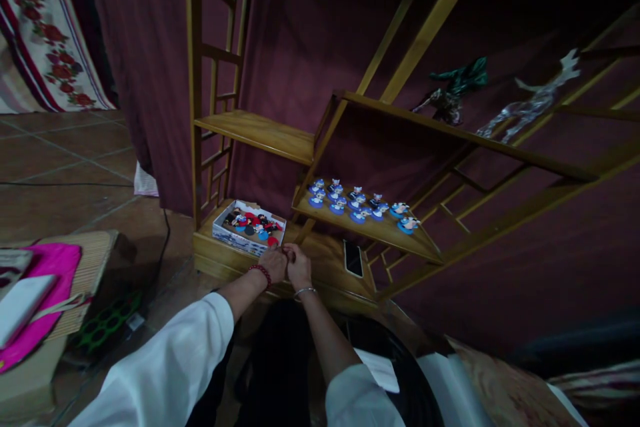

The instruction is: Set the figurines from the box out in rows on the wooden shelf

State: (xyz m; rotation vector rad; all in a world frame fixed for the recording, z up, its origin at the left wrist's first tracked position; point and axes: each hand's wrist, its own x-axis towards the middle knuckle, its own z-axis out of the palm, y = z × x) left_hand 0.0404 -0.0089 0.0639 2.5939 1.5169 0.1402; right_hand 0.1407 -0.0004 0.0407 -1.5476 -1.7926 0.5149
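I judge the work partway: figurines (361, 215) stand on the shelf (383, 232); more figurines (263, 235) lie in the box (233, 239). My left hand (273, 263) and right hand (299, 269) meet beside it, fingers narrowed; contents I cannot tell.

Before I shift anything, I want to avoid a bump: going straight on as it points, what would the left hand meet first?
Most likely the right hand: the left hand points toward it, close by, beside the box. Whether they already touch is unclear.
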